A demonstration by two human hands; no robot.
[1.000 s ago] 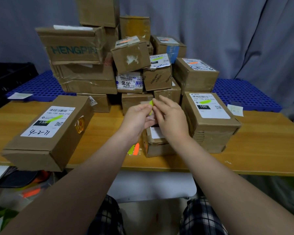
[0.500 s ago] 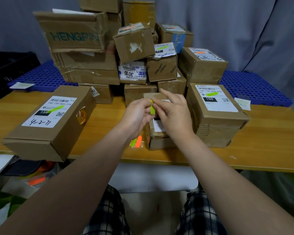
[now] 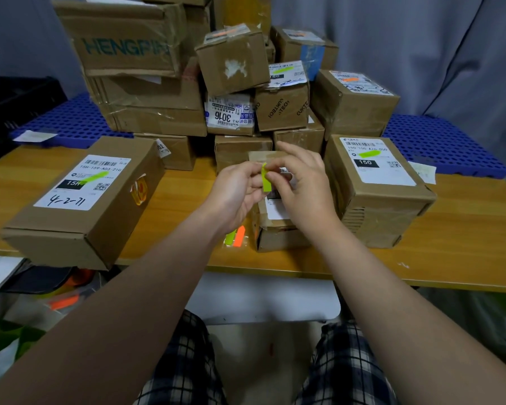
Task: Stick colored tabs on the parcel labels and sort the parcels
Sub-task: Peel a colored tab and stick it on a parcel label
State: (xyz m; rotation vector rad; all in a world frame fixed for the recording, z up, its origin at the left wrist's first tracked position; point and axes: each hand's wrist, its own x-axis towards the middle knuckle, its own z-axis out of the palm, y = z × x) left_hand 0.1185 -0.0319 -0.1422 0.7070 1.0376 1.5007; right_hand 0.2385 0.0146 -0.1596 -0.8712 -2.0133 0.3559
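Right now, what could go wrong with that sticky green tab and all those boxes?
The left hand and right hand both pinch the green tab, so it might fold and stick to itself or a finger. The long parcel on the left hangs over the table edge; an elbow bump could tip it off. The spare tabs by the edge could get swept away.

I see left hand (image 3: pixel 235 194) & right hand (image 3: pixel 306 192) bare, forearms (image 3: pixel 146 302) bare too; legs in navy/white plaid fabric (image 3: pixel 184 372).
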